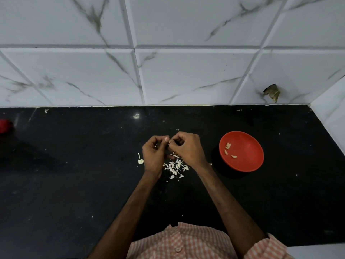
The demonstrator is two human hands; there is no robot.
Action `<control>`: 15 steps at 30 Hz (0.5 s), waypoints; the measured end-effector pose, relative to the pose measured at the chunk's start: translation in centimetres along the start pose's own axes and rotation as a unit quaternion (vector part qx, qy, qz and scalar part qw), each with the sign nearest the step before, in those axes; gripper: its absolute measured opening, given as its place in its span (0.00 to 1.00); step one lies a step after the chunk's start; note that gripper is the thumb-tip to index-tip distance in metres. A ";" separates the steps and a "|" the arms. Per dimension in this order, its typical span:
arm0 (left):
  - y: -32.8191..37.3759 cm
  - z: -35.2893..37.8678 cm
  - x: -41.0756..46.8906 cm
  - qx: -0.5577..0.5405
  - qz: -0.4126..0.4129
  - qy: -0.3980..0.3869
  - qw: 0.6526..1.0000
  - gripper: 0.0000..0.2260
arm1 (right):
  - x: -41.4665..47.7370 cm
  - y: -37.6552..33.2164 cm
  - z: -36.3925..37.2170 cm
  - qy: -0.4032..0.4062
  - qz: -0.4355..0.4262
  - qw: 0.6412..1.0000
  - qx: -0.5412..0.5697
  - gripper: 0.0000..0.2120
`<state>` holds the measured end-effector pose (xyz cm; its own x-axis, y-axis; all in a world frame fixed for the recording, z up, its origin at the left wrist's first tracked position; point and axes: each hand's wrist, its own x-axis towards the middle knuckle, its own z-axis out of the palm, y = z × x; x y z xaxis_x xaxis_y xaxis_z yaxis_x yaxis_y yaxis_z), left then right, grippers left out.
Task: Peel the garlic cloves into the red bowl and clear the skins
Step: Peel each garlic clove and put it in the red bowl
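Two hands brought together over the black countertop [74, 174], both clamped on a single garlic clove [169, 141]. On the left hand [154, 156], fingers curled, thumb tip pressed against the clove. On the right hand [187, 149], fingers curled likewise, pinching the same clove from the other side. Clove mostly hidden between the fingertips, only a pale sliver showing, near the middle of the counter. Height above the surface not possible to judge. Just nearer the body, between the two wrists, a loose heap of white garlic skins [176, 167] scattered on the counter, with a few stray flakes at its near edge. Just left of the left hand, a small pale garlic stub [141, 161] with a thin strip of skin beside it. To the right of the right hand, near but not touching, the red bowl [248, 161], sitting on the counter, with a few peeled cloves [228, 146] lying in its left half. Behind everything, a wall of white marble-patterned tiles [186, 75], with a dark broken patch [271, 92] low on the right. At the far left edge of the counter, part of a red object [4, 126], too blurred to name. Along the bottom, the front and one sleeve of an orange-and-white checked shirt [179, 242].
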<state>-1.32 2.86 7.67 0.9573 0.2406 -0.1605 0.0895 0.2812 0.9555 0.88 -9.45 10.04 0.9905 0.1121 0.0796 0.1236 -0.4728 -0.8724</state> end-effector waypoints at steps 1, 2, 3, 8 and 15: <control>0.0 0.0 0.0 0.003 -0.001 -0.004 1.000 0.02 | 0.0 0.1 0.0 0.001 0.002 1.000 0.001 0.05; 0.0 -0.1 0.1 0.005 -0.002 -0.007 1.000 0.03 | 0.0 0.1 0.1 0.003 0.003 1.000 0.001 0.05; 0.0 -0.2 0.1 0.005 -0.004 -0.010 1.000 0.03 | 0.0 0.2 0.1 0.006 0.003 1.000 0.001 0.05; 0.1 -0.3 0.0 -0.005 -0.023 -0.027 0.999 0.05 | -0.2 0.3 0.0 0.006 0.012 1.000 0.019 0.05; 0.1 -0.6 0.0 0.017 -0.010 -0.030 0.999 0.06 | -0.4 -0.1 0.1 0.001 0.015 0.999 0.032 0.04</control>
<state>-1.44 3.44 7.62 0.9699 0.1793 -0.1649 0.1164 0.2536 0.9603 0.50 -9.41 10.03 0.9937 0.0976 0.0543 0.0905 -0.4184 -0.9038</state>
